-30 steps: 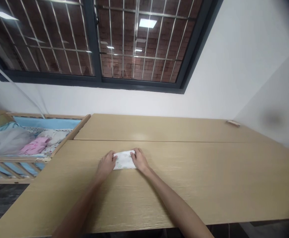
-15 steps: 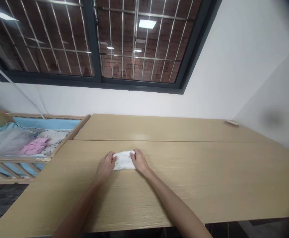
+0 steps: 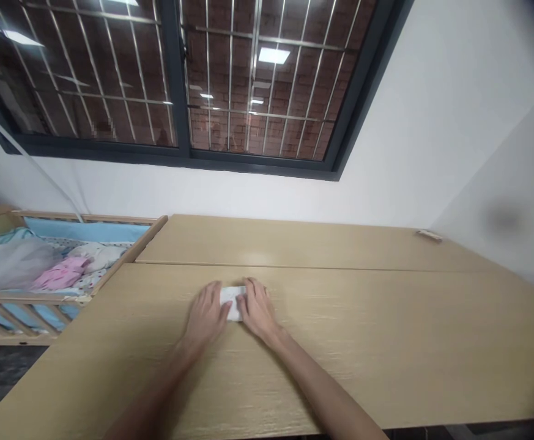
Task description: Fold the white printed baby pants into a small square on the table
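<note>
A small folded white cloth with a faint print lies on the wooden table, between my two hands. My left hand covers its left end, the thumb along the near left side and the fingers reaching past the far left corner. Over the right end is my right hand, its thumb on top of the cloth and its fingers curled at the far right edge. Both ends of the cloth are hidden under the hands.
The pale wooden table has a seam across its far part. At the left stands a wooden crib with blue lining and pink and white fabrics. A small flat object lies at the back right. Behind is a barred window.
The cloth shows as a narrower piece between the hands. My left hand has moved right and turned inward over its left end; my right hand has shifted only slightly.
</note>
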Demonstrator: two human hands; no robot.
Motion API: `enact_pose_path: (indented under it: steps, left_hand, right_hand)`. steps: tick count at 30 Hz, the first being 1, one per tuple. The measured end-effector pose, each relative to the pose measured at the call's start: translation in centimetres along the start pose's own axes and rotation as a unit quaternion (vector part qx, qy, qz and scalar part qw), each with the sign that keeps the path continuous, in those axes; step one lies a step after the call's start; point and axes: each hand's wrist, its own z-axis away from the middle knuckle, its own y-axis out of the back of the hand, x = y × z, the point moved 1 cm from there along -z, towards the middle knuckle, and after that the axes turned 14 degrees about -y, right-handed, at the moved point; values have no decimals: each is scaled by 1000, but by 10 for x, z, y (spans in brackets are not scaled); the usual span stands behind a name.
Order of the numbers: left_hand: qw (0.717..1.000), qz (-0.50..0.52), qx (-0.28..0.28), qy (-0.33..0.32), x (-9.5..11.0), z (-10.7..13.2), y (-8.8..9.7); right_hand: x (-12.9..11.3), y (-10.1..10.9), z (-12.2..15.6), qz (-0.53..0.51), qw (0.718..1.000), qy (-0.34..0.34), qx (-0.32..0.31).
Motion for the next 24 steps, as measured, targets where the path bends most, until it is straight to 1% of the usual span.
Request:
enact_pose_path:
  steps: [2, 3, 4, 7, 10, 16, 18, 20, 22, 24]
  left_hand:
    - [995, -40, -21, -92, 12, 6, -9]
    - [991, -60, -29, -120, 15, 10, -14]
    - [988, -77, -34, -131, 17, 14, -19]
    - [983, -107, -47, -141, 14, 22, -29]
    - [981, -116, -52, -146, 7, 24, -29]
    - [982, -137, -45, -122, -4, 33, -24]
    - [981, -144, -39, -122, -7, 37, -22]
    - [980, -151, -24, -130, -7, 40, -19]
    - [977, -152, -15, -151, -7, 41, -14]
    - [974, -143, -21, -173, -6, 41, -10]
  right_hand:
    - [-6, 0, 5, 14, 994, 91, -52]
    - [-7, -2, 7, 21, 989, 121, -78]
    - [-7, -5, 9, 27, 985, 137, -98]
    - [-4, -15, 13, 39, 984, 128, -117]
    - [0, -19, 13, 40, 987, 100, -116]
    - [16, -9, 17, 24, 989, 13, -147]
    - [21, -5, 20, 21, 989, -2, -147]
    - [21, 0, 23, 19, 992, 11, -125]
    - [18, 7, 25, 16, 993, 58, -100]
    - [14, 12, 26, 13, 989, 114, -98]
